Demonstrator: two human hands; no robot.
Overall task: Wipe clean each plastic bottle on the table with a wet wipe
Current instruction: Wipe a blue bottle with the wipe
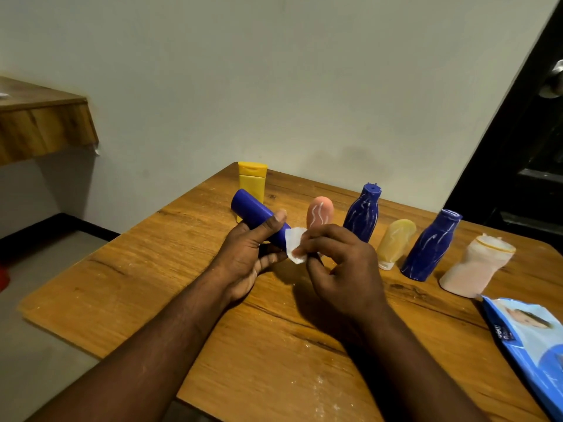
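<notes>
the left hand (249, 254) grips a plain dark blue cylindrical bottle (249, 210) above the counter (152, 284), thumb curled over the top and fingers beneath, round its nearer half. the bottle's long axis runs aslant: its flat far end points up and to the left, its near end down and to the right, where it meets the right hand (341, 269). that hand pinches a small folded white wet wipe (294, 243) between thumb and fingertips and holds it against the bottle's near end, just beside the left thumb. by my reading, the rest of the bottle lies up-left of the wipe along that axis, so the wipe must travel that way.
</notes>
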